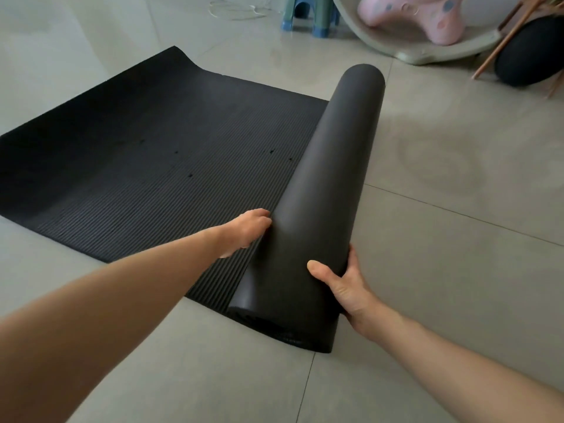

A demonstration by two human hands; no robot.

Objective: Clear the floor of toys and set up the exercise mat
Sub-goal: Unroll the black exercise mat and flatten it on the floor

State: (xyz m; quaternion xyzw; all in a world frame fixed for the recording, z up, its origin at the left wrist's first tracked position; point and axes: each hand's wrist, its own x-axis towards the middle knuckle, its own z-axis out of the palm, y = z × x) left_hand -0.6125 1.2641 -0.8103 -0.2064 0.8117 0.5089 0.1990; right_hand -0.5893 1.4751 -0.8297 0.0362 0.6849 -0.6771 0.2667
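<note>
Soft, even daylight fills the scene, leaving pale sheen on the tiled floor [442,166] and only faint shadows beside the black mat [158,160]. Focus is sharp in the middle. Wide-angle distortion bends and stretches the forearms toward the lower corners.

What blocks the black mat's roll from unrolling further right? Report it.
Nothing visible does. The grey tiled floor right of the rolled part of the black foam mat is bare; the pink toy in its pale tub and the blue-green plastic stool sit farther back.
</note>
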